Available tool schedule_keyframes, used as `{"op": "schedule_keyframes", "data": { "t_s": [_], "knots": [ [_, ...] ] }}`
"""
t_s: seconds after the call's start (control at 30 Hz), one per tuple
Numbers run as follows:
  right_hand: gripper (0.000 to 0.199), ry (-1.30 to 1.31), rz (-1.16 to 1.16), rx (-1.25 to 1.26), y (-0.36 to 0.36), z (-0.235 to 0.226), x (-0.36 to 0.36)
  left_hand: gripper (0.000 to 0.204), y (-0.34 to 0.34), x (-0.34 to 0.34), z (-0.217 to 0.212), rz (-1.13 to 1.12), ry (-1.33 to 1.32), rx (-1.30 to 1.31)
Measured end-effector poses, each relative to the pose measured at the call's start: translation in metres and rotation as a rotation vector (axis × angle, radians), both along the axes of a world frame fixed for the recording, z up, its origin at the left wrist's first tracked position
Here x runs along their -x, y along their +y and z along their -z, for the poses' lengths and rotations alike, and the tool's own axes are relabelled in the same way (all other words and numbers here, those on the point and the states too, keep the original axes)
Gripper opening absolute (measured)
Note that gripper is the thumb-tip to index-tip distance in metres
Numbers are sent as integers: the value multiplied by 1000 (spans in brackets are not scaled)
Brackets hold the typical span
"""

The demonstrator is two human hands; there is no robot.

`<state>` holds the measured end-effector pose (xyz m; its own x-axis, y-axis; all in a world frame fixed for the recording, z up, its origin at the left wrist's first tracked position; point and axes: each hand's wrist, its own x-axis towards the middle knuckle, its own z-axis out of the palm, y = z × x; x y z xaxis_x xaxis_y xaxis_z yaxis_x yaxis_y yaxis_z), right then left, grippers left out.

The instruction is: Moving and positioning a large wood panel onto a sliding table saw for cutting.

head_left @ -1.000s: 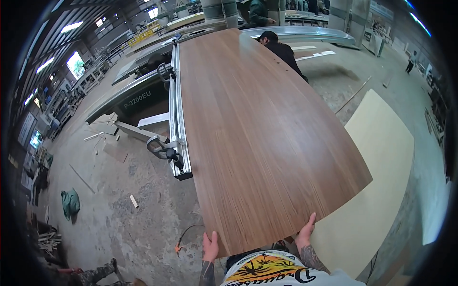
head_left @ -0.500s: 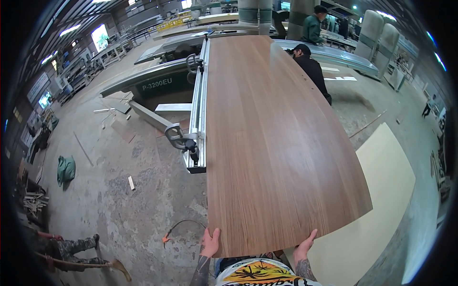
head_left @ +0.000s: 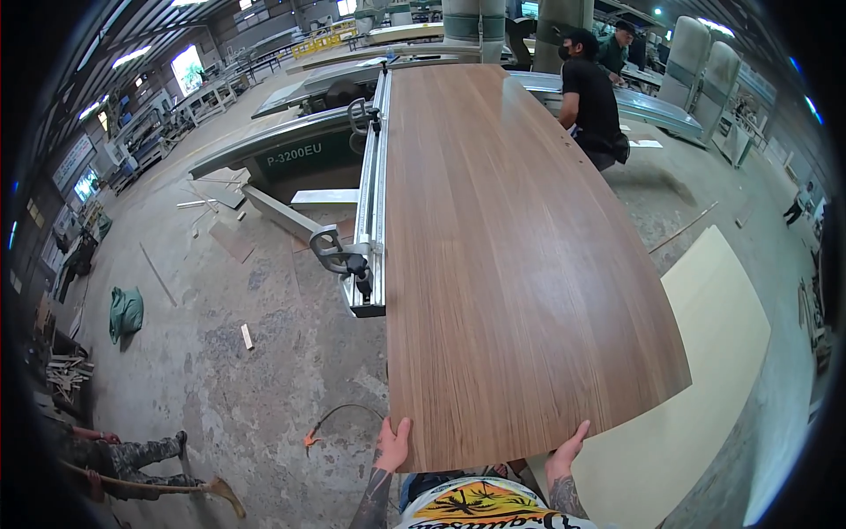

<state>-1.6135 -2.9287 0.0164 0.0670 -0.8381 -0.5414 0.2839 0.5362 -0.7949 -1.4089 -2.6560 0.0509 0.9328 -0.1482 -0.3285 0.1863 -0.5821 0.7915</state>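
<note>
A large brown wood-veneer board stretches away from me, lying along the sliding table of a panel saw. My left hand grips the board's near edge at its left corner. My right hand grips the same edge further right. A person in black stands at the board's far right side.
A pale sheet lies on the concrete floor to the right. A saw handle and clamp jut out left of the board. Offcuts, a green bag and an orange-tipped cable lie left. Someone's legs with a broom are lower left.
The view has swung so the board now points more straight ahead. The person at the far end appears further right. Both hands keep hold of the near edge.
</note>
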Motion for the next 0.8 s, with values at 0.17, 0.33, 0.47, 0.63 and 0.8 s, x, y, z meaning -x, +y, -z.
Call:
{"op": "schedule_keyframes", "data": {
  "t_s": [0.17,0.33,0.47,0.63,0.8],
  "knots": [
    [86,10,-39,-6,-1,2,2,55,0,-1,-1,12,5,27],
    [86,31,-24,18,-2,6,2,56,0,-1,0,-4,19,15],
    [86,-12,-64,22,-1,5,3,57,1,-1,0,6,9,22],
    [87,-29,-77,1,-1,3,4,58,1,-2,1,13,25,32],
    [88,-25,-12,-28,-2,9,5,58,1,-2,3,10,0,26]
  ]
}}
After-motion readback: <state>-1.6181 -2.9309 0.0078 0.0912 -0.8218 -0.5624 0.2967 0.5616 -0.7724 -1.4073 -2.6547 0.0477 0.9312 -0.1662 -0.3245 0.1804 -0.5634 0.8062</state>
